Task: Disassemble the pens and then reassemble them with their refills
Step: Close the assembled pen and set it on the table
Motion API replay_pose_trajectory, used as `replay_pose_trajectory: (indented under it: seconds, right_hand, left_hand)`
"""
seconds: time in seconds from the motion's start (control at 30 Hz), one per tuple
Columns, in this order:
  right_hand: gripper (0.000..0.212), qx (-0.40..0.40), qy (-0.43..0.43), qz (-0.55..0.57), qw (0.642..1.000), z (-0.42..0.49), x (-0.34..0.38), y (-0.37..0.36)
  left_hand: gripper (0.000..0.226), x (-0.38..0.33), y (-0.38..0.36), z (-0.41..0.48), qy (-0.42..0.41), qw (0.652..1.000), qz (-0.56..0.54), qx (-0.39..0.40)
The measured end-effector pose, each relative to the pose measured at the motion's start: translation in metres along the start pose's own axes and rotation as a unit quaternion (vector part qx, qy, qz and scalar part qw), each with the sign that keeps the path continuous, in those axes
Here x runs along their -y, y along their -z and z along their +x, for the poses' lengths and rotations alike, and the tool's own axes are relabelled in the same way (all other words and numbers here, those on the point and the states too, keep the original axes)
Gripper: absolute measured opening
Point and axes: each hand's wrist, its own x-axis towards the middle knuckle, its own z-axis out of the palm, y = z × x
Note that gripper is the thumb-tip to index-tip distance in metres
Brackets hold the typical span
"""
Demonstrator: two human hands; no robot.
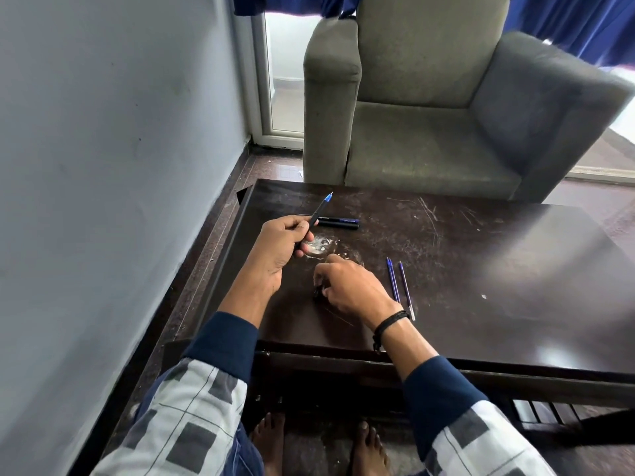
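My left hand (285,242) grips a black pen (318,213) with a blue tip, which points up and away over the dark table (481,269). Just behind it two black pen bodies (340,223) lie side by side on the table. My right hand (350,290) rests low on the table with its fingers curled round a small black pen part (316,292), mostly hidden. Right of that hand, two blue refills (398,286) lie nearly parallel, tips toward me.
A grey armchair (429,108) stands just past the table's far edge. A pale wall (103,166) runs close along the left. A whitish scuffed patch (318,247) marks the tabletop between my hands. My bare feet show under the near edge.
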Motion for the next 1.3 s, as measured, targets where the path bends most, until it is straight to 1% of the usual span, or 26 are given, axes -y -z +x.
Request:
replay_pose_trajectory:
  seconds: [0.07, 0.2, 0.3, 0.37, 0.43, 0.53, 0.6, 0.7, 0.93, 1.07, 1.2, 1.3]
  right_hand:
    - [0.017, 0.000, 0.000, -0.003, 1.000, 0.001, -0.001, -0.001]
    - [0.017, 0.001, -0.003, -0.011, 1.000, 0.003, -0.003, -0.002]
    - [0.015, -0.012, -0.036, 0.016, 0.999, 0.005, -0.007, 0.003]
    - [0.017, -0.053, -0.067, 0.036, 0.996, 0.006, -0.015, 0.012]
    - [0.023, -0.118, -0.106, 0.062, 0.985, 0.006, -0.026, 0.025]
    - [0.024, -0.222, -0.161, 0.128, 0.953, 0.002, -0.047, 0.044]
    - [0.021, -0.257, -0.165, 0.152, 0.940, -0.002, -0.057, 0.052]
    - [0.020, -0.280, -0.142, 0.180, 0.932, -0.005, -0.061, 0.058]
    - [0.024, -0.281, -0.102, 0.174, 0.938, -0.002, -0.055, 0.054]
    - [0.025, -0.266, -0.087, 0.166, 0.945, 0.000, -0.054, 0.051]
    - [0.025, -0.244, -0.053, 0.169, 0.953, 0.001, -0.050, 0.049]
    - [0.024, -0.229, -0.035, 0.168, 0.958, 0.001, -0.049, 0.047]
  left_hand:
    - [0.025, 0.001, 0.001, 0.001, -0.001, 1.000, 0.001, 0.002]
    - [0.024, 0.002, 0.001, 0.001, 0.001, 1.000, 0.004, 0.005]
    - [0.021, 0.001, 0.002, 0.001, -0.001, 1.000, 0.012, 0.012]
    - [0.020, 0.001, 0.004, 0.000, 0.002, 0.999, 0.028, 0.020]
    - [0.019, 0.001, 0.005, -0.001, 0.011, 0.998, 0.058, 0.029]
    - [0.019, 0.000, 0.006, -0.001, 0.034, 0.994, 0.088, 0.045]
    - [0.019, 0.000, 0.006, -0.001, 0.049, 0.993, 0.097, 0.054]
    - [0.018, -0.001, 0.008, -0.001, 0.059, 0.990, 0.107, 0.066]
    - [0.022, -0.002, 0.007, -0.002, 0.060, 0.987, 0.116, 0.090]
    - [0.021, -0.001, 0.007, -0.002, 0.061, 0.986, 0.119, 0.098]
    - [0.025, -0.001, 0.006, -0.002, 0.062, 0.985, 0.129, 0.100]
    - [0.023, -0.001, 0.006, -0.003, 0.060, 0.984, 0.137, 0.100]
